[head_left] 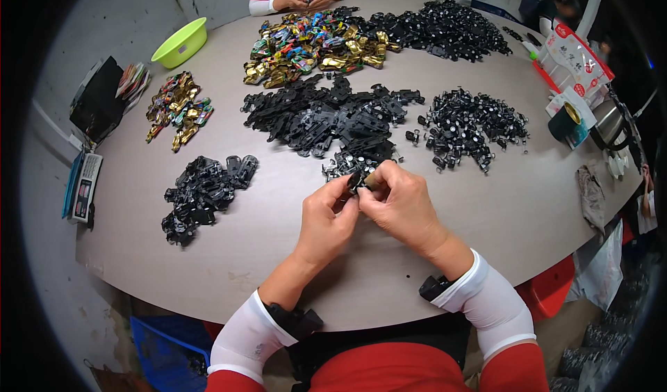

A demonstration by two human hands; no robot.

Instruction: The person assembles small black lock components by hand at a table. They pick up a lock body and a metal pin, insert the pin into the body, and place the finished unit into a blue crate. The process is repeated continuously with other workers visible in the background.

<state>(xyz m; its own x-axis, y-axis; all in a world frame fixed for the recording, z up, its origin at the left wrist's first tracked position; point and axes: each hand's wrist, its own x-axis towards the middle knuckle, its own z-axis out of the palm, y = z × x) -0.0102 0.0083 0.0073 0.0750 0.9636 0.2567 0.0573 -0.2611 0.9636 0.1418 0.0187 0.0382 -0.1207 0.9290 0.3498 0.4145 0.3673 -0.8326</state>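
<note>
Left hand [326,218], right hand [403,204] both in pinch grip, clamped on small black part [356,181], just below central black pile [326,117] on surface [278,253]. Risk: slip, part drops into pile, lost.

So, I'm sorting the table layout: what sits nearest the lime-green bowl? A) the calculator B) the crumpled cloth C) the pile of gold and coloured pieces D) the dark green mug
C: the green bowl sits at the far left, closest to the big gold and coloured pile.
</note>
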